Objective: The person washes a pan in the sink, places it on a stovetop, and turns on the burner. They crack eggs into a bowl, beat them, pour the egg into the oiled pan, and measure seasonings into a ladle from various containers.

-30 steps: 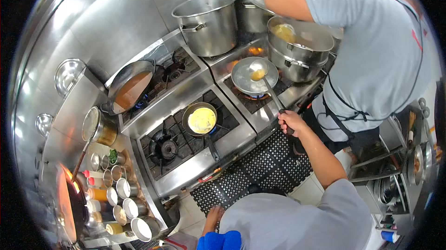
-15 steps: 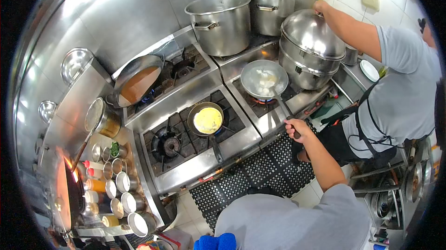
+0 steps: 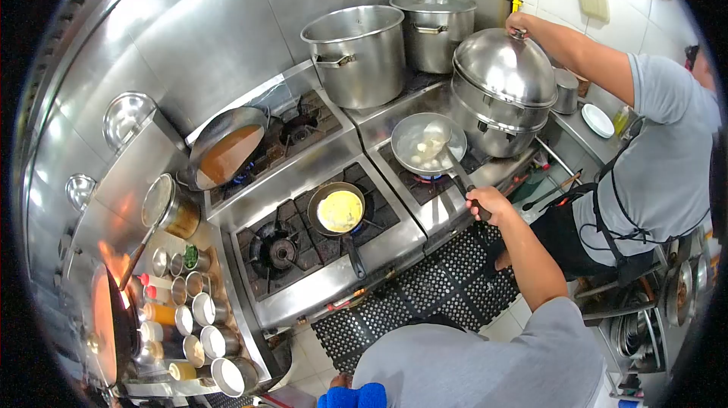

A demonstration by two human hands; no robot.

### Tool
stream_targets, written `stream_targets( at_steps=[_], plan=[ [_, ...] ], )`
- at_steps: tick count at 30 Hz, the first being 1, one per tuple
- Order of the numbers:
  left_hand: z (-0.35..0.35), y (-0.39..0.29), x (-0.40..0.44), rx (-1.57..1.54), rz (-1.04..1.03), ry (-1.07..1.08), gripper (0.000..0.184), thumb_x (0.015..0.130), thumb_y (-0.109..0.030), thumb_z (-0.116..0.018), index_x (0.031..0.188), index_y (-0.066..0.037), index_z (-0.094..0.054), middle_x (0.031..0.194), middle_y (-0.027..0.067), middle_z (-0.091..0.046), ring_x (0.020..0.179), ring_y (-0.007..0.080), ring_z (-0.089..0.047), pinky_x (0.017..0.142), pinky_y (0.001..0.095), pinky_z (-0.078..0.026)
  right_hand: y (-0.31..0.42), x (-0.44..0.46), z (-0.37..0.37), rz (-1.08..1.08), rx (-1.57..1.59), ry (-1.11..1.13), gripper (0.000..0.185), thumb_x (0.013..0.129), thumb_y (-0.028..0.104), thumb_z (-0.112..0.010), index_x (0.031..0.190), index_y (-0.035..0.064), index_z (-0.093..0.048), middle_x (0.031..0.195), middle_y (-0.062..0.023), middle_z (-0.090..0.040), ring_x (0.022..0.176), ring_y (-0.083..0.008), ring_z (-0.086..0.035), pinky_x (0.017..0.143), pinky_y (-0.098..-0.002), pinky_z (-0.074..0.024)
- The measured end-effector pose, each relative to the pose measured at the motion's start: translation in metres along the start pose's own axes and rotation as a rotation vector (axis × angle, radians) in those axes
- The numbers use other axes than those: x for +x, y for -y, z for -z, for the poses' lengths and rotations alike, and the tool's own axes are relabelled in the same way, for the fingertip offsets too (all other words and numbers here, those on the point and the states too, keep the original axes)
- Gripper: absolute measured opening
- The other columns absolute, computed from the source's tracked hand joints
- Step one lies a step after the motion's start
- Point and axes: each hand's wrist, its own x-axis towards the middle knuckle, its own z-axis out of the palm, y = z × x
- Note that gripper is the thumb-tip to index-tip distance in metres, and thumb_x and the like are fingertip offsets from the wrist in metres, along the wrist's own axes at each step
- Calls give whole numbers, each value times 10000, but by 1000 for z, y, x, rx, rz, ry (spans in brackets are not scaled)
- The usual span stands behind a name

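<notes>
My right hand (image 3: pixel 491 205) is closed around the dark handle of a frying pan (image 3: pixel 407 126) over a burner with a visible flame. Pale pieces lie in cloudy liquid in that pan. A blue cloth (image 3: pixel 364 396) is at the bottom edge, beside a small patch of skin that may be part of my left hand (image 3: pixel 340 381); its fingers are hidden. On the near stove, a smaller frying pan (image 3: pixel 354 255) holds a round yellow egg layer (image 3: pixel 340 211), with no hand on it.
A co-worker's hand (image 3: pixel 520 23) grips the lid knob of a steamer pot (image 3: pixel 497 139) at the right. Two tall stockpots (image 3: pixel 364 74) stand behind. Flames rise from a wok (image 3: pixel 121 324) at the left, near several containers and bottles. A tilted wok (image 3: pixel 205 112) holds brown sauce.
The view has shifted slightly. My right hand still holds the pan handle, and the pale pieces have shifted in the pan. Flames at the left wok are higher, and a skin patch appears beside the blue cloth.
</notes>
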Motion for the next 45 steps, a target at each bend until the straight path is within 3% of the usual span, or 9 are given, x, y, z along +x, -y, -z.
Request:
stream_targets(
  at_steps=[9, 19, 24, 25, 27, 34, 36, 42, 45],
  plan=[
    [-39, 44, 12, 281, -158, 36, 204, 820, -280, -556, 874, -91, -613, 805, 126, -639, 744, 282, -624, 640, 409, -500, 20, -7, 26, 219, -278, -133, 77, 803, 119, -506, 796, 42, -500, 642, -32, -512, 435, -130, -472, 391, -298, -401],
    [-43, 31, 36, 352, -392, -83, 200, 780, -276, -588, 876, -102, -618, 813, 142, -641, 779, 318, -622, 674, 449, -497, -17, 22, 47, 305, -838, -377, 244, 815, 161, -499, 1011, 17, -515, 665, -86, -573, 478, -176, -560, 443, -336, -447],
    [-43, 19, 27, -418, 294, 134, 228, 844, -316, -524, 906, -114, -611, 879, 167, -632, 803, 345, -615, 682, 466, -497, -53, 17, 25, 188, -496, -346, 256, 818, 112, -500, 1064, 49, -531, 603, -21, -492, 390, -126, -447, 349, -283, -366],
    [-45, 21, 24, -417, 295, 136, 228, 844, -316, -524, 906, -114, -611, 879, 167, -632, 803, 345, -615, 682, 466, -497, -55, 13, 20, 157, -403, -325, 211, 818, 114, -499, 1019, 59, -537, 604, -13, -487, 392, -117, -435, 351, -272, -359],
    [-52, 38, 15, 442, -349, -88, 239, 855, -322, -515, 964, -133, -614, 935, 187, -628, 837, 353, -614, 705, 458, -505, -61, 17, 23, 105, -270, -235, 147, 825, 119, -501, 966, 81, -521, 605, -5, -483, 398, -107, -424, 354, -263, -350],
    [-72, 81, 13, 451, -277, 47, 295, 865, -316, -510, 1086, -134, -582, 988, 178, -621, 885, 357, -610, 757, 459, -501, -67, 26, 13, -48, 266, -17, 68, 866, 142, -505, 863, 155, -439, 601, 22, -450, 408, -72, -386, 358, -228, -305],
    [-74, 77, 13, -464, 279, 83, 313, 865, -326, -497, 1027, -86, -615, 957, 177, -634, 900, 356, -604, 787, 437, -489, -64, 31, 15, -65, 295, 4, 67, 867, 145, -505, 862, 158, -439, 600, 23, -452, 407, -70, -385, 356, -228, -302],
    [-74, 62, 6, -214, 348, -49, 287, 844, -313, -512, 903, -78, -666, 851, 182, -651, 866, 353, -599, 786, 400, -472, -58, 23, 23, -43, 132, -33, 58, 872, 151, -500, 866, 157, -443, 597, 26, -457, 408, -64, -383, 357, -230, -303],
    [-81, 59, 6, -54, 227, -32, 275, 833, -315, -539, 985, -108, -639, 822, 192, -636, 856, 360, -595, 794, 446, -471, -66, 31, 8, -6, 153, -136, 58, 873, 153, -500, 862, 153, -443, 599, 24, -455, 409, -69, -382, 347, -229, -291]
  ],
)
